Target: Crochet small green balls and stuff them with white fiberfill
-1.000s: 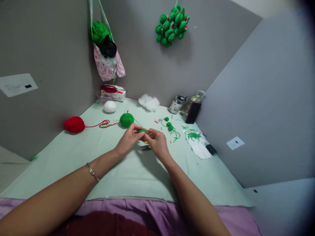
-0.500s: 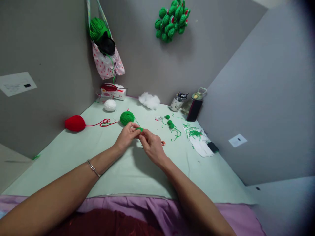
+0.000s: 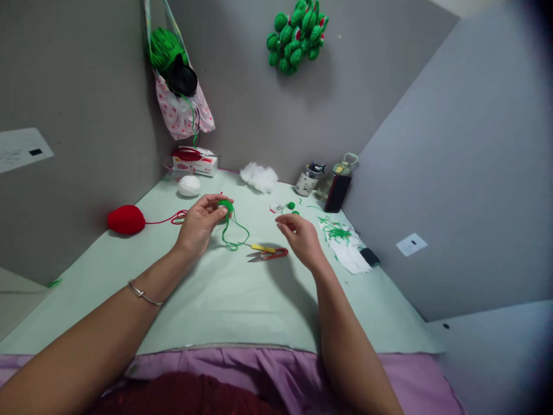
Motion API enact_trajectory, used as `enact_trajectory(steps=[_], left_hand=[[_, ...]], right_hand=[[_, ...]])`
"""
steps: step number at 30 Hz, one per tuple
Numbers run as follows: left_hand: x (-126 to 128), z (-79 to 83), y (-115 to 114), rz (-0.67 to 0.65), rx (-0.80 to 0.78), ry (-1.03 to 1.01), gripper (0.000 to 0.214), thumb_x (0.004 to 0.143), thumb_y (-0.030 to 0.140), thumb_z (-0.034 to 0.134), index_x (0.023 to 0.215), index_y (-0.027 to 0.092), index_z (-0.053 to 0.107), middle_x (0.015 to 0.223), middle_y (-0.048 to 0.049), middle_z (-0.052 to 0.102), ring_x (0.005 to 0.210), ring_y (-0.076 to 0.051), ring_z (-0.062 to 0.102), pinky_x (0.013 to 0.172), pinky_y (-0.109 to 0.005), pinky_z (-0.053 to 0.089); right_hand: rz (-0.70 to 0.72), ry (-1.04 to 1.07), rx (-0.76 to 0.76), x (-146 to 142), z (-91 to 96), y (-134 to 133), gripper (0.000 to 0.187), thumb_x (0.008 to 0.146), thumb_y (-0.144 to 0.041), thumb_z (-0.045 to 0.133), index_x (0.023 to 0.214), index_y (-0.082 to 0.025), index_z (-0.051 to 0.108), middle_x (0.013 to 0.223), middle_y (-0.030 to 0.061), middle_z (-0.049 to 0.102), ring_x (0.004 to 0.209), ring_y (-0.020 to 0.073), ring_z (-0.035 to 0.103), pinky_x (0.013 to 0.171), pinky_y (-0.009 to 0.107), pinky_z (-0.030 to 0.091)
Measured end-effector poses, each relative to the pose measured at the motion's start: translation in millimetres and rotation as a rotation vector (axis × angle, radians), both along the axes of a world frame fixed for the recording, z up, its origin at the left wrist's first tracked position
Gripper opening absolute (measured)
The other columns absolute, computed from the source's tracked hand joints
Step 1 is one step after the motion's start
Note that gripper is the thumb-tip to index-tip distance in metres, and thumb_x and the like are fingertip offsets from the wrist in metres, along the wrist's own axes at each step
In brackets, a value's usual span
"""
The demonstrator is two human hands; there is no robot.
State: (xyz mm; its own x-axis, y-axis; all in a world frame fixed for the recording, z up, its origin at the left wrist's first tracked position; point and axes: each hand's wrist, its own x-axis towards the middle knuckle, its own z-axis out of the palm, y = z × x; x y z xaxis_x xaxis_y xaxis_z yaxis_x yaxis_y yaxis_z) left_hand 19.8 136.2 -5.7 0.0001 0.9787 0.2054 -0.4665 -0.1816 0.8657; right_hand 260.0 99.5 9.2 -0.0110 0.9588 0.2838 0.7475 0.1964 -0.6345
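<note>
My left hand (image 3: 199, 223) is raised over the pale green table (image 3: 224, 300), its fingers closed round a small green yarn piece (image 3: 226, 206). From that piece a green strand (image 3: 234, 242) loops down onto the table. My right hand (image 3: 301, 236) hovers to the right, apart from the yarn, with fingertips pressed together; what they pinch is too small to see. Yellow and red thread snips (image 3: 268, 252) lie on the table between the two hands. Small green crocheted balls (image 3: 291, 206) sit just beyond my right hand.
A red yarn ball (image 3: 125, 219), a white yarn ball (image 3: 189, 185), a box (image 3: 194, 163) and white stuffing (image 3: 259, 176) lie toward the back. A jar (image 3: 306, 181), a bottle (image 3: 343, 167), and paper with green scraps (image 3: 345, 246) are right. A bag (image 3: 181, 104) and green crocheted pieces (image 3: 296, 34) hang above.
My hands have come apart: the left moved left and back with the green piece, the right drew away to the right. The snips, hidden before, now show.
</note>
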Motion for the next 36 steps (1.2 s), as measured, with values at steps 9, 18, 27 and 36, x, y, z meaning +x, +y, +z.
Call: enact_trajectory(steps=[9,18,27,36], left_hand=[[-22.2,19.6,3.8,0.069,0.024,-0.114,0.026,0.071,0.016,0.08,0.094,0.02,0.067,0.095,-0.0007,0.075,0.073,-0.01,0.065,0.075,-0.024,0.053],[-8.6,26.6,-23.4,-0.156,-0.008,-0.075,0.022,0.078,0.02,0.08,0.098,0.018,0.07,0.097,-0.0018,0.074,0.078,-0.013,0.069,0.086,-0.029,0.055],[19.5,16.9,-48.9,-0.274,-0.049,0.047,0.02,0.078,0.023,0.083,0.093,0.019,0.07,0.102,-0.0054,0.078,0.103,-0.022,0.068,0.099,-0.035,0.048],[8.4,23.2,-80.0,-0.322,-0.053,0.111,0.021,0.079,0.025,0.083,0.088,0.022,0.064,0.099,-0.0035,0.075,0.094,-0.021,0.068,0.085,-0.034,0.054]], right_hand=[[0.139,-0.35,-0.19,-17.6,-18.8,-3.3,0.013,0.085,-0.009,0.068,0.08,-0.02,0.073,0.093,0.0073,0.072,0.096,0.0219,0.06,0.074,0.029,0.037],[-0.087,-0.178,-0.057,15.9,14.9,-26.5,0.016,0.094,-0.011,0.044,0.091,-0.021,0.056,0.078,0.003,0.064,0.07,0.0162,0.054,0.065,0.028,0.034],[0.093,0.925,-0.033,-36.7,20.1,-47.3,0.033,0.092,-0.05,0.065,0.094,-0.017,0.072,0.071,-0.0034,0.054,0.048,0.0059,0.025,0.046,0.026,0.022],[0.183,0.852,-0.119,-51.3,6.3,-84.4,0.043,0.103,-0.056,0.048,0.116,-0.025,0.075,0.062,-0.002,0.059,0.057,0.0127,0.051,0.058,0.028,0.043]])
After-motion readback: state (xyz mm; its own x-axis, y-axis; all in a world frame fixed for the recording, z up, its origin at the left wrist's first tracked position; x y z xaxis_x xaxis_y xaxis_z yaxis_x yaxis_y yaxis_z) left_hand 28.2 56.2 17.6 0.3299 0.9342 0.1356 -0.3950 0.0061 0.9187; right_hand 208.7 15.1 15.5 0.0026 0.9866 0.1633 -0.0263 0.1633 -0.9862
